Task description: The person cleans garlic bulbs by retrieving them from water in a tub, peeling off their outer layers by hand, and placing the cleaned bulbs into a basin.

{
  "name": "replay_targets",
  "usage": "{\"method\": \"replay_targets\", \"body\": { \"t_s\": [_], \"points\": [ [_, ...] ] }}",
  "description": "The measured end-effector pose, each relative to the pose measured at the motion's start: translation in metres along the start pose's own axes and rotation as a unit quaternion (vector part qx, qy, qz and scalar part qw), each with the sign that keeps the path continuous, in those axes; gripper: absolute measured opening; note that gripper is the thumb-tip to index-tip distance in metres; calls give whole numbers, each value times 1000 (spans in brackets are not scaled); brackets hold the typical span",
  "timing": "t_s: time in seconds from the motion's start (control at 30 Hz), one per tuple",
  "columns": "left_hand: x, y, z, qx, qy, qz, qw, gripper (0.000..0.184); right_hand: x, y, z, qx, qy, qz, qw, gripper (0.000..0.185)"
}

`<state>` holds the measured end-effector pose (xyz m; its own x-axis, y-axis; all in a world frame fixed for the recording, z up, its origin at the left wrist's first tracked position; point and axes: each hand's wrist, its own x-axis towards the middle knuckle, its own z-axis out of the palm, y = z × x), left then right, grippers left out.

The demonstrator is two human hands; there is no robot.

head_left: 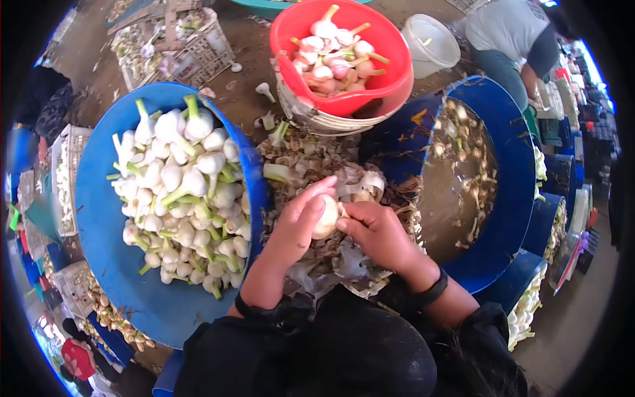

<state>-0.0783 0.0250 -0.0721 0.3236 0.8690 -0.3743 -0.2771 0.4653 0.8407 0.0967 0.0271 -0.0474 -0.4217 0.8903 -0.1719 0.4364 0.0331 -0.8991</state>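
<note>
A pale garlic bulb (325,220) is held in front of my body, above a heap of loose garlic skins (317,159). My left hand (301,215) wraps round the bulb from the left, fingers extended along its far side. From the right, the thumb and forefinger of my right hand (374,228) pinch at the bulb's edge, where a bit of skin or root seems to be; the exact thing pinched is too small to make out. Another bulb (372,185) lies on the skins just beyond my hands.
On the left stands a blue tub (152,311) of white, green-stemmed bulbs. A red basin (281,40) of pinkish garlic sits ahead on stacked buckets. To the right, another blue tub (516,192) contains root scraps. Beyond are a white bucket (430,56), a crate (205,56) and a co-worker (506,33).
</note>
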Motion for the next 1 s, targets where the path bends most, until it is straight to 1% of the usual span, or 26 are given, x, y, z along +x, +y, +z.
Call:
{"method": "replay_targets", "body": {
  "t_s": [0.03, 0.07, 0.1, 0.13, 0.17, 0.2, 0.27, 0.3, 0.33, 0.4, 0.47, 0.5, 0.53, 0.57, 0.6, 0.63, 0.67, 0.73, 0.77, 0.8, 0.83, 0.87, 0.9, 0.93, 0.97, 1.0],
  "points": [
    [-1, 3, 2, 85, -11, -15, 996, 50, 1, -3, 3, -81, 96, -82, 989, 20],
    [-2, 8, 6, 171, -21, -27, 985, 51, 0, -2, 3, -83, 102, -78, 988, 20],
    [-4, 11, 10, 172, -28, -27, 984, 51, -2, -1, 2, -77, 113, -23, 990, 20],
    [-8, 14, 15, 265, -25, 10, 964, 52, -3, -3, 1, -70, 123, 33, 989, 20],
    [-12, 13, 19, 355, -22, 48, 933, 54, -1, -6, -8, 7, 67, 232, 970, 22],
    [-15, 7, 21, 354, -29, 48, 933, 54, 6, 5, -7, 178, 70, 270, 944, 25],
    [-16, -7, 19, 404, -22, 251, 879, 58, 2, 10, -18, 282, 19, 389, 877, 25],
    [-15, 3, 21, 514, 2, 308, 801, 47, 0, 9, -17, 283, 23, 388, 877, 25],
    [-14, 0, 21, 514, 0, 309, 800, 47, -2, 8, -14, 357, 30, 354, 864, 25],
    [-12, -13, 19, 412, 15, 332, 848, 35, -9, 5, -7, 429, 35, 318, 844, 25],
    [-10, -22, 20, 167, 146, 218, 951, 20, -16, -1, -3, 436, 83, 164, 881, 22],
    [-6, -21, 18, -71, 163, 128, 976, 20, -25, 8, -7, 236, 51, -2, 970, 18],
    [-1, -19, 15, -302, 169, 29, 938, 22, -34, 3, -13, 179, 12, -54, 982, 16],
    [1, -19, 11, -301, 168, 30, 938, 22, -42, 0, -19, 167, 11, -98, 981, 17],
    [3, -19, 8, -344, 189, -33, 919, 26, -50, -2, -26, 154, 10, -141, 978, 17],
    [4, -21, 3, -386, 210, -95, 893, 29, -61, -3, -34, 254, 55, -100, 960, 19],
    [3, -31, -10, -385, 211, -96, 893, 29, -71, -4, -42, 352, 100, -57, 929, 22],
    [0, -37, -27, -463, 72, -94, 878, 34, -76, -25, -67, 445, 217, -47, 867, 25],
    [-4, -29, -13, -390, 198, -98, 894, 29, -75, -27, -70, 437, 255, -64, 860, 25],
    [-3, -24, 2, -389, 193, -100, 895, 29, -69, -30, -74, 331, 197, -17, 923, 24],
    [-2, -21, 14, -231, 273, -10, 934, 25, -59, -31, -68, 101, 153, -27, 983, 25],
    [-2, -20, 22, -66, 341, 83, 934, 22, -49, -32, -56, -135, 100, -31, 985, 26],
    [-10, -21, 20, 135, 324, 138, 926, 10, -43, -31, -47, -133, 77, -1, 988, 25],
    [-10, -18, 21, 136, 319, 139, 928, 10, -37, -31, -38, -130, 52, 29, 990, 24],
    [-11, -15, 23, 290, 300, 275, 866, 10, -29, -36, -31, -79, 75, 22, 994, 21],
    [-13, -13, 25, 431, 268, 397, 765, 12, -22, -40, -27, -78, 76, 24, 994, 21]
  ]
}}
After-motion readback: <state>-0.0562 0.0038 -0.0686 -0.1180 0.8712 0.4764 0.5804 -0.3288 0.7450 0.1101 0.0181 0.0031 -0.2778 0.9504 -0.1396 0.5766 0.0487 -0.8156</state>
